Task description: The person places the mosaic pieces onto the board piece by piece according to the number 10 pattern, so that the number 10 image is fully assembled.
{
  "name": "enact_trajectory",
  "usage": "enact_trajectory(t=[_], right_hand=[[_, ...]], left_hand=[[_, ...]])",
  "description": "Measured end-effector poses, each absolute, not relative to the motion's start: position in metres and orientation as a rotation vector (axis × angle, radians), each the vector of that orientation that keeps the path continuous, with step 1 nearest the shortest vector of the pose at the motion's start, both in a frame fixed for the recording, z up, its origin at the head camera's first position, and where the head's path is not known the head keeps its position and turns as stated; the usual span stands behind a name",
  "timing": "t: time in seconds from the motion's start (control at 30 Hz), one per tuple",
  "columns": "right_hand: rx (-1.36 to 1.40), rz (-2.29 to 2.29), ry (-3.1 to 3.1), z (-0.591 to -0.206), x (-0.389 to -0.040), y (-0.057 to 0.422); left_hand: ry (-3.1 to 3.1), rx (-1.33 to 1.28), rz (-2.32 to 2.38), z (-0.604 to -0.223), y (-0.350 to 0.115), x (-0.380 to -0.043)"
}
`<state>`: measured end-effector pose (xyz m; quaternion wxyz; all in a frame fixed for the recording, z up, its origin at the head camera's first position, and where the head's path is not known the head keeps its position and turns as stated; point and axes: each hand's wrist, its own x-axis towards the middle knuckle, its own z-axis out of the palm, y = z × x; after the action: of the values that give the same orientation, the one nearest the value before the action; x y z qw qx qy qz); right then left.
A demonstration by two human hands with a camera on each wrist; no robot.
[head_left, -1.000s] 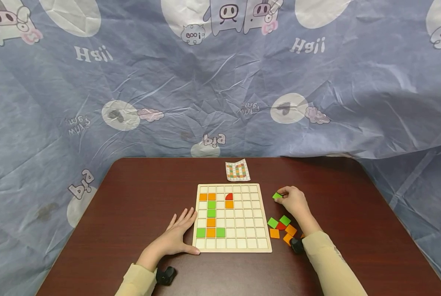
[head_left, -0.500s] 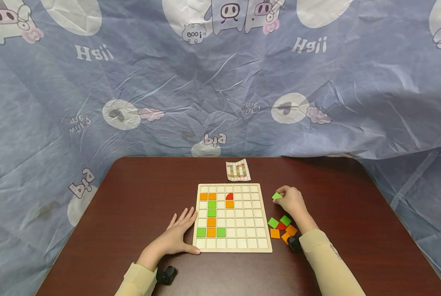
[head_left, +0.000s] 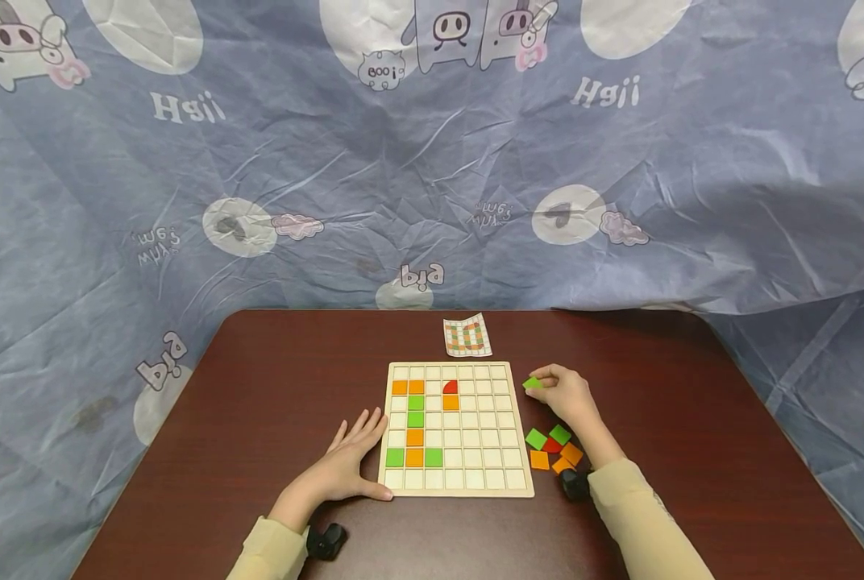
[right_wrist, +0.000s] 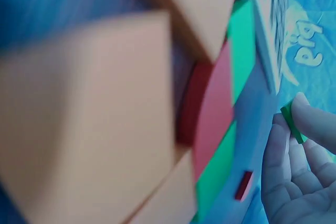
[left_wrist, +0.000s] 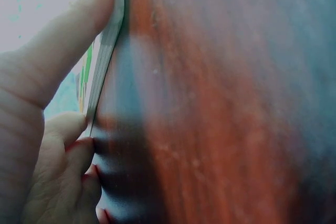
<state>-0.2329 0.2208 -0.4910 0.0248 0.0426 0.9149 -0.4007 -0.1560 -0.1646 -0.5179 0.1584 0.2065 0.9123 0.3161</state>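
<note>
My left hand [head_left: 345, 463] rests beside the wooden grid board [head_left: 475, 475], fingers spread along its left edge and thumb at the near left corner. In the left wrist view the thumb [left_wrist: 68, 35] lies against the board's side. To the right of the board, my right hand [head_left: 566, 396] pinches a green square tile [head_left: 532, 383] between thumb and fingers. The right wrist view shows this green tile [right_wrist: 293, 121] tilted in the fingertips. Orange and green squares and a red quarter-round piece [head_left: 450, 387] sit in several of the board's cells.
Loose green, orange and red tiles [head_left: 539, 460] lie right of the board, below my right forearm. One small red piece [right_wrist: 244, 185] lies apart, near the right hand. A paper pattern card [head_left: 467, 335] lies behind the board. A patterned cloth [head_left: 432, 161] hangs behind the table.
My right hand has shifted slightly left, closer to the board, carrying the green tile. The left hand has kept its place at the board's edge.
</note>
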Motion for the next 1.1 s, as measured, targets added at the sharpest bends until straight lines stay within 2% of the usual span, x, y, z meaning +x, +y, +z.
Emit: enact_trajectory(t=[0.67, 1.1], right_hand=[[0.091, -1.447, 2.644, -0.483, -0.221, 0.157], [-0.117, -1.405, 2.683, -0.492, -0.209, 0.122]], left_hand=[[2.605, 0.602, 0.905, -0.516, -0.163, -0.157], [2.612, 0.589, 0.906, -0.517, -0.164, -0.156]])
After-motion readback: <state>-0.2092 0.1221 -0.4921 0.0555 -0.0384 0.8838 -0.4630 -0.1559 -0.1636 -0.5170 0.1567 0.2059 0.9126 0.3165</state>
